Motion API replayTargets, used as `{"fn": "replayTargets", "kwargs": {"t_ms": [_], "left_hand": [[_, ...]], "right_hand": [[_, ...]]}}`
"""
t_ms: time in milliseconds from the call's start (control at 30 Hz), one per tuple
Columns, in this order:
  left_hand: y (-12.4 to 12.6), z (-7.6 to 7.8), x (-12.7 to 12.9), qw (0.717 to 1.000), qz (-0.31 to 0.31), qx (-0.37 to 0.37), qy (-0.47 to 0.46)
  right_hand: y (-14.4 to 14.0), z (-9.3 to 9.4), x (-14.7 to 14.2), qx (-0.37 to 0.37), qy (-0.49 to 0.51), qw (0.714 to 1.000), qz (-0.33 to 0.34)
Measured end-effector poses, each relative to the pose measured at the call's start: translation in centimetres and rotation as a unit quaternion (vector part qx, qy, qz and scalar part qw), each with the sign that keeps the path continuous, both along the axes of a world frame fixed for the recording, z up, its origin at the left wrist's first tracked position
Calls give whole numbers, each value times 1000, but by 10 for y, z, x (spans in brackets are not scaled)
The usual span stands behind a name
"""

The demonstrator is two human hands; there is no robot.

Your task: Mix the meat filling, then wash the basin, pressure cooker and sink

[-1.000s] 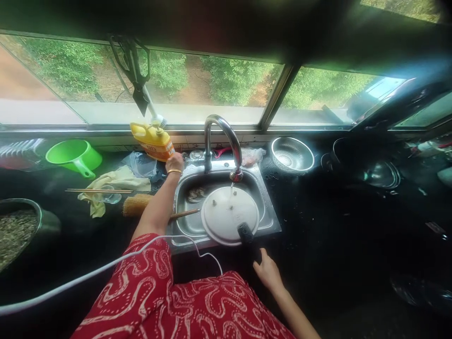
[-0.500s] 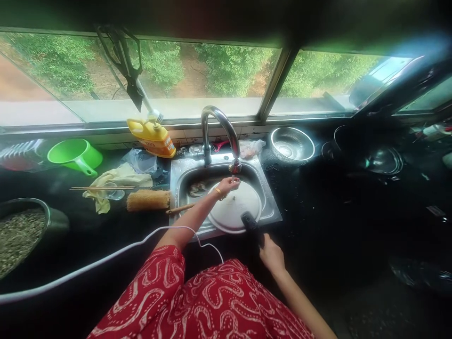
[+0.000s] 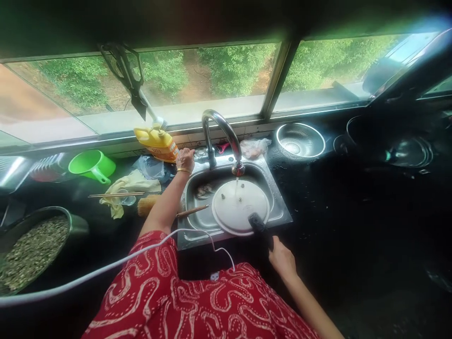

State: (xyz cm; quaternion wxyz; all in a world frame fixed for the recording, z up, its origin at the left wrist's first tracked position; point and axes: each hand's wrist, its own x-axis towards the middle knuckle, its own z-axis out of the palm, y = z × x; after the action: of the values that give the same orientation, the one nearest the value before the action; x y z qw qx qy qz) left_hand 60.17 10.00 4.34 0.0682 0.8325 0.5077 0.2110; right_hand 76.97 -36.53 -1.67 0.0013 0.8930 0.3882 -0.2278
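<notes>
Holds the white lid (image 3: 233, 214) over the sink (image 3: 282, 215) by its black handle (image 3: 260, 228) in the right hand (image 3: 283, 260), seemingly to catch water from the faucet (image 3: 231, 134), with the left hand (image 3: 186, 161) by the yellow jug (image 3: 158, 143), grip impossible to tell.

Kitchen, seen in s/s sink (image 3: 283, 215) w/ gooseneck faucet (image 3: 233, 140) running onto pot lid (image 3: 235, 212) nr. window (image 3: 233, 70); colander (image 3: 300, 143), grn. dipper (image 3: 91, 165) on blk. countertop (image 3: 328, 230).

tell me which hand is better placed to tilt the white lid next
Right, most likely: the right hand grips the black handle of the white lid, while the left hand is off the lid, beside the faucet and near the yellow jug.
</notes>
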Motion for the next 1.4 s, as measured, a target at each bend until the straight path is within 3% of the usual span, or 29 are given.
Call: {"fn": "replayTargets", "kwargs": {"t_ms": [100,200,300,433,567,700,833,967,1100,1233,1400], "left_hand": [[-3,2,-3,990,-34,-17,136],[-26,-4,-7,978,-57,-32,196],[-35,-7,0,974,-91,-10,206],[-19,-7,14,961,-146,17,235],[-5,-2,-1,947,-170,15,273],[-15,8,-20,952,-142,46,268],[-24,2,-11,955,-185,34,228],[-1,-11,-6,941,-218,-5,258],[33,-4,-22,940,-235,4,248],[35,11,-33,949,-212,5,235],[-10,6,-33,971,-72,25,227]], "right_hand": [[1,0,0,-5,0,1000,-4],[1,2,-1,-12,8,1000,-11],[1,2,-1,-8,5,1000,-8],[1,0,-1,-8,-2,1000,-4],[0,-1,-1,-8,-6,1000,3],[-1,-3,-1,-6,-3,1000,3],[-2,-4,-1,3,5,1000,4],[-1,-1,0,-3,15,1000,1],[-1,0,1,-5,18,1000,-1],[-3,-6,2,5,14,1000,-3],[-5,-11,2,14,12,1000,8]]}}
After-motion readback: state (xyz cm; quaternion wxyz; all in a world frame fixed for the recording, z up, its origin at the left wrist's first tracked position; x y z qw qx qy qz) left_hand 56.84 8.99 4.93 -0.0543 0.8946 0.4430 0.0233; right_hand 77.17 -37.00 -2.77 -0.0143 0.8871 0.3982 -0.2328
